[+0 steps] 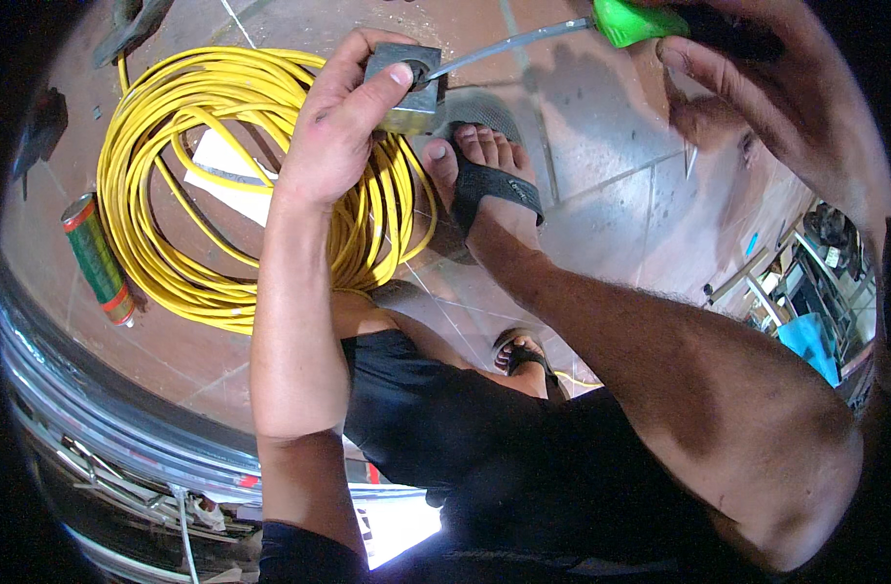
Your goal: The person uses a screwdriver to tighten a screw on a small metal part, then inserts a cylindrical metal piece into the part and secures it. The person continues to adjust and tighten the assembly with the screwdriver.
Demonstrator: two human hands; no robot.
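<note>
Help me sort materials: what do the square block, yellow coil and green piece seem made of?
Square block: probably metal, dull dark grey, with flat faces and straight edges.
Yellow coil: likely plastic or rubber, smooth, with highlights along its loops.
Green piece: perhaps plastic, from its bright colour; finish unclear.

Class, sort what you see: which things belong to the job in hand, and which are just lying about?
Seemingly in the job:
dark square block, held in the left hand
green-handled tool, held in the right hand, its tip at the block's opening

Seemingly just lying about:
yellow coil
green-and-red can
white sheet, partly under the coil
</note>
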